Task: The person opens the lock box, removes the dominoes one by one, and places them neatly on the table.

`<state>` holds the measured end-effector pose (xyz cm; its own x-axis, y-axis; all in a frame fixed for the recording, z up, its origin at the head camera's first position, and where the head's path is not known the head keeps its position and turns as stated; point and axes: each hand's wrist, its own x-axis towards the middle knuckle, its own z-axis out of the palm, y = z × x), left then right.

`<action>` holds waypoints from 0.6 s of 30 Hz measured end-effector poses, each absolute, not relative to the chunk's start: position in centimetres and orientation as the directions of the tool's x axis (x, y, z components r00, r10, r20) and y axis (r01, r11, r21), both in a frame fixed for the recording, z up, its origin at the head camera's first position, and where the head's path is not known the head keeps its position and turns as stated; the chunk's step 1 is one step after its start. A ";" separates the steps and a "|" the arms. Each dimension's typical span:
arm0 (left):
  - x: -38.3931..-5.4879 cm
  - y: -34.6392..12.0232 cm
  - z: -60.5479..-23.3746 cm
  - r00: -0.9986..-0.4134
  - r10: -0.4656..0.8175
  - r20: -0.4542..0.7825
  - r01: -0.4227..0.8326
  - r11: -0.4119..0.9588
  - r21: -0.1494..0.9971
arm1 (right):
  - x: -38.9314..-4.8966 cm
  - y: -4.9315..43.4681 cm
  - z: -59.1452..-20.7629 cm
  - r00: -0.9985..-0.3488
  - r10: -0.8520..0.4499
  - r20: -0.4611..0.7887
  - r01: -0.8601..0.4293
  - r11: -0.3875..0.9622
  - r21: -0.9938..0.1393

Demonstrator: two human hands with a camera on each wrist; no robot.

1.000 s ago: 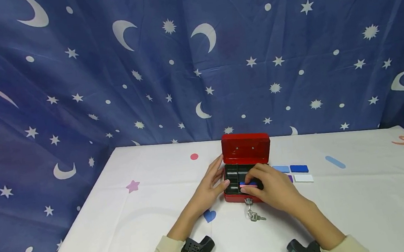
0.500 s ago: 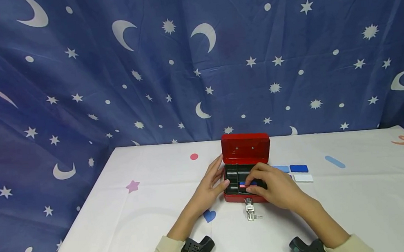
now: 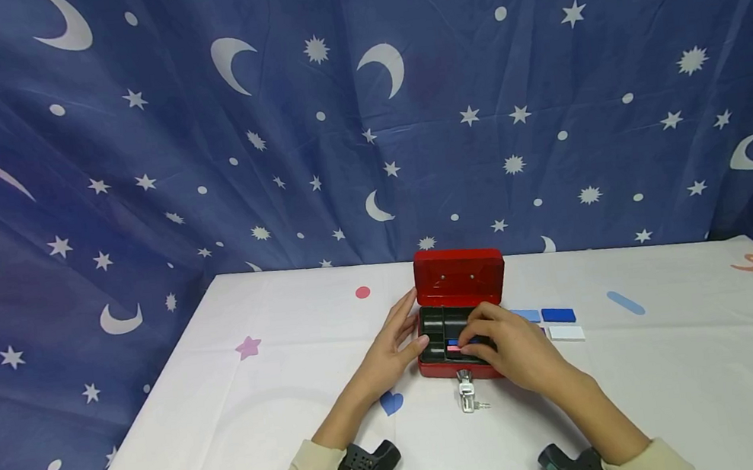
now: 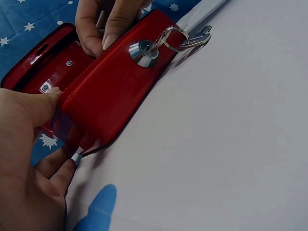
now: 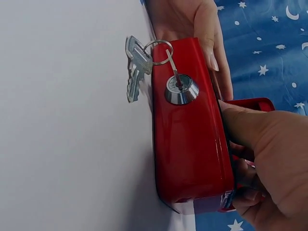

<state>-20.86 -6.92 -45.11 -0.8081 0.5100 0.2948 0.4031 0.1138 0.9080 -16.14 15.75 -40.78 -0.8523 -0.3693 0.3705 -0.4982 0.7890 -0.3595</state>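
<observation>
A small red cash box (image 3: 440, 371) stands on the table with its lid (image 3: 460, 275) up and a black tray (image 3: 431, 321) inside. My left hand (image 3: 382, 358) holds the box's left side, with its thumb at the near rim and its other fingers along the outside. My right hand (image 3: 515, 347) reaches into the tray's right part. Its bent thumb and fingers meet around a thin dark blue block (image 3: 453, 342) and a thin pink block (image 3: 453, 349); their right ends are hidden by the fingers. A key (image 5: 179, 72) sits in the front lock, with a spare key (image 5: 138, 62) on the ring.
Right of the box lie a light blue block (image 3: 527, 316), a blue block (image 3: 559, 315) and a white block (image 3: 567, 333). The tablecloth (image 3: 693, 362) is white with printed shapes. A blue star-and-moon curtain (image 3: 309, 119) hangs behind the table.
My right hand has shifted slightly right inside the tray and covers more of the pink block. The keys on the ring have swung and settled below the lock. My left hand stays put.
</observation>
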 end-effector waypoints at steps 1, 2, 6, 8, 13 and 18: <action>-20.8 -6.9 -45.1 -0.808 0.510 0.295 0.405 0.116 0.907 | -16.1 15.7 -40.8 -0.853 -0.368 0.371 -0.497 0.791 -0.357; -20.8 -6.9 -45.1 -0.808 0.510 0.295 0.406 0.119 0.906 | -16.1 15.7 -40.7 -0.853 -0.366 0.372 -0.496 0.791 -0.357; -20.8 -7.0 -45.1 -0.802 0.512 0.306 0.422 0.125 0.898 | -16.2 15.5 -40.7 -0.850 -0.367 0.379 -0.500 0.788 -0.358; -20.9 -7.0 -45.1 -0.802 0.513 0.307 0.423 0.124 0.898 | -16.2 15.4 -40.6 -0.846 -0.372 0.382 -0.505 0.788 -0.351; -20.9 -7.0 -45.0 -0.810 0.511 0.288 0.401 0.123 0.908 | -16.1 15.2 -40.6 -0.834 -0.389 0.390 -0.519 0.794 -0.318; -20.6 -6.8 -44.6 -0.814 0.512 0.275 0.389 0.130 0.912 | -16.0 15.2 -40.6 -0.834 -0.393 0.388 -0.521 0.793 -0.316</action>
<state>-20.62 -6.79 -44.61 -0.8139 0.5119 0.2746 0.3893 0.1298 0.9119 -16.00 15.22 -40.57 -0.8338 -0.3931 0.3877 -0.5208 0.7932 -0.3157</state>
